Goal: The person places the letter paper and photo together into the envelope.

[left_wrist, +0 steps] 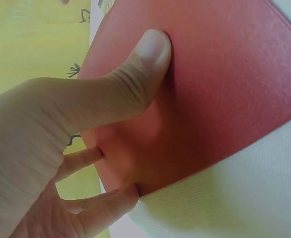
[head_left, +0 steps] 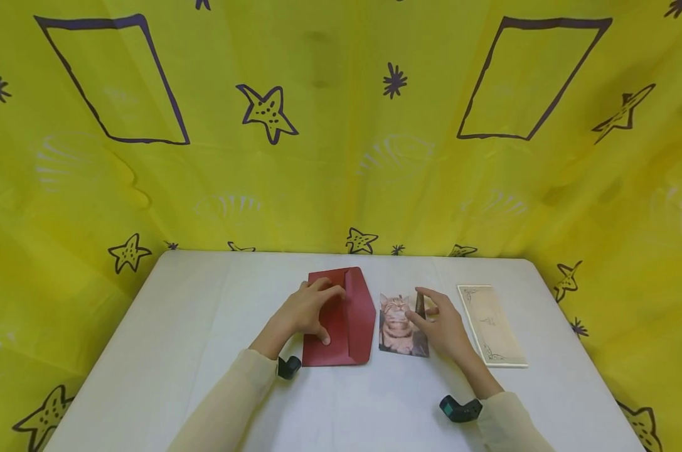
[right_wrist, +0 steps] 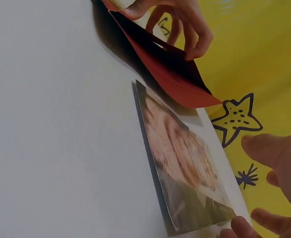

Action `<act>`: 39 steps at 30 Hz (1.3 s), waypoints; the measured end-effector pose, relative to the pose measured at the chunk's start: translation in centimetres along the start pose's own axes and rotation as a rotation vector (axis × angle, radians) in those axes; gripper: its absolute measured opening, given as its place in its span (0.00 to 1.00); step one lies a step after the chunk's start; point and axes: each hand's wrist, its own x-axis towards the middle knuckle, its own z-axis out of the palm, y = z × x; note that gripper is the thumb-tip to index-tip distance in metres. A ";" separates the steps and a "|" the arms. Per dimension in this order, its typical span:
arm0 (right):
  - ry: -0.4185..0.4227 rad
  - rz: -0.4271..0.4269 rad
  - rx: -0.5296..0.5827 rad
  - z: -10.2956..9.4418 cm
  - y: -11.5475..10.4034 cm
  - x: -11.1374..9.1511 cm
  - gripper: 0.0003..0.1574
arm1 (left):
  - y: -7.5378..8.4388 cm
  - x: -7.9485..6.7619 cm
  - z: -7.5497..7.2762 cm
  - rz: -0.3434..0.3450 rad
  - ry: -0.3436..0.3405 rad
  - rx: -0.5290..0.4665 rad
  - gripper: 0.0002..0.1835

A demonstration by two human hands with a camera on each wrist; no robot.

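Observation:
A red envelope (head_left: 362,320) lies near the middle of the table with its flap folded out to the right. My left hand (head_left: 312,309) grips it, thumb on the front panel and fingers curled at its edges. In the right wrist view the envelope's mouth (right_wrist: 160,54) gapes. Just right of the flap is a photo (head_left: 397,323) of a striped cat with eyes closed. Over its right edge hovers my right hand (head_left: 445,323), thumb and fingers spread. In the right wrist view those fingers (right_wrist: 267,153) stand beside the photo and hold nothing.
A cream card (head_left: 490,326) with ornamented corners lies on the right of the white table (head_left: 165,339). A yellow curtain (head_left: 329,188) with starfish and shell drawings surrounds the back and sides.

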 end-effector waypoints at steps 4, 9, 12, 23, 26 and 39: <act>0.014 0.093 0.003 0.0 0.0 0.1 0.40 | 0.0 0.0 0.0 -0.007 -0.003 0.001 0.47; -0.006 0.150 -0.003 0.4 0.1 0.0 0.44 | 0.1 0.0 -0.1 -0.010 -0.003 0.000 0.47; -0.010 0.151 -0.006 0.8 0.3 -0.1 0.45 | 0.2 0.0 -0.2 -0.009 -0.003 0.002 0.47; 0.017 0.103 -0.033 1.3 0.6 -0.1 0.45 | 0.2 -0.1 -0.1 -0.008 -0.002 0.009 0.48; 0.019 0.098 -0.035 1.3 0.5 -0.1 0.44 | 0.1 -0.1 0.0 -0.008 -0.002 0.008 0.47; 0.014 0.083 -0.042 1.1 0.6 -0.1 0.36 | 0.2 -0.1 0.0 -0.010 0.001 -0.003 0.47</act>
